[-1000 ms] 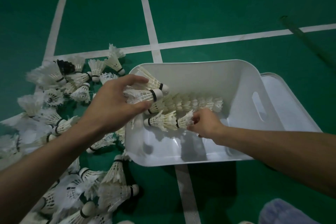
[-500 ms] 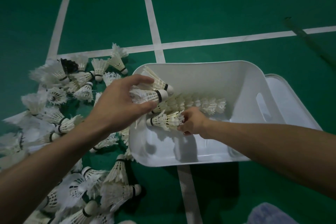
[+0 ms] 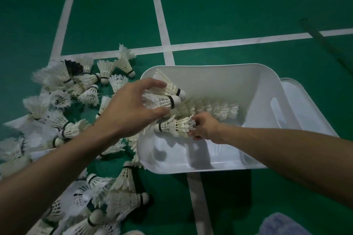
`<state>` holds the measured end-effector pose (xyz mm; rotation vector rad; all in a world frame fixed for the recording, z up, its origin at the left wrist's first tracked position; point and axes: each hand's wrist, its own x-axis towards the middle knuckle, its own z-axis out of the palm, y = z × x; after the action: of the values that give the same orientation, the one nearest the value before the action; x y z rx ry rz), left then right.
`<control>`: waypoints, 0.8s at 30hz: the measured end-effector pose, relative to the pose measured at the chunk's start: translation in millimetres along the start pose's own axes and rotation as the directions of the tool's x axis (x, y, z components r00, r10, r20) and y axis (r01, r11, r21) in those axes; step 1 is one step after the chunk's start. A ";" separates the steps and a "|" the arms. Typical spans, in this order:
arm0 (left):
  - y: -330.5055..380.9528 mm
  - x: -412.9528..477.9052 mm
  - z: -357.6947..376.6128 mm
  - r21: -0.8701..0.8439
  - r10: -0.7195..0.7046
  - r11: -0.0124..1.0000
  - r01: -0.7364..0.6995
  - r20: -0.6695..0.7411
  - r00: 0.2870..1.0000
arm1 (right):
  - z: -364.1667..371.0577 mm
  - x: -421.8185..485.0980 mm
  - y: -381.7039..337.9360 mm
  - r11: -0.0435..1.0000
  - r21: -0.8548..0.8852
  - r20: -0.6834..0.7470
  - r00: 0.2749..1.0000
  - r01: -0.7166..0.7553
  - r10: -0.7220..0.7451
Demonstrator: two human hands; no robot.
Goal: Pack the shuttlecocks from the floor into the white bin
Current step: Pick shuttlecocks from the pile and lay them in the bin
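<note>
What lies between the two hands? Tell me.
In the head view, shuttlecocks: the pair the left hand grips and the short stack the right hand pinches, inside the white bin.

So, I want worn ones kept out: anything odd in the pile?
One dark shuttlecock sits at the far edge of the pile, among otherwise white ones; whether dirty or dyed, I cannot tell.

Bin [image 3: 210, 66] at centre right, lid [image 3: 305, 101] just right of it. Loose shuttlecocks [image 3: 73, 129] lie on the floor [image 3: 229, 5] at left; 1 nested row [image 3: 219, 108] lies inside, above my right hand [image 3: 207, 128].
</note>
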<state>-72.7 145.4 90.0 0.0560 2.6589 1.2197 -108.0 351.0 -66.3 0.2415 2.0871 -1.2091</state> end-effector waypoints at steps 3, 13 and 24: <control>0.5 1.0 2.5 0.015 0.013 1.000 -0.013 0.015 1.000 | -4.9 -1.4 3.8 0.999 0.038 0.031 0.999 0.011 -0.012; -4.1 6.9 17.4 0.127 0.044 0.990 -0.063 0.149 0.988 | -34.9 -16.4 -2.0 0.995 -0.097 -0.033 0.999 0.034 -0.037; -1.0 16.9 22.1 0.269 0.115 0.934 -0.234 0.392 0.913 | -64.8 -85.0 -83.1 0.817 -0.199 0.071 0.840 0.541 -0.538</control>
<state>-84.5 163.3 72.3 0.5358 2.5129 0.7257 -116.2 373.7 66.9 -0.4964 2.3336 -1.2728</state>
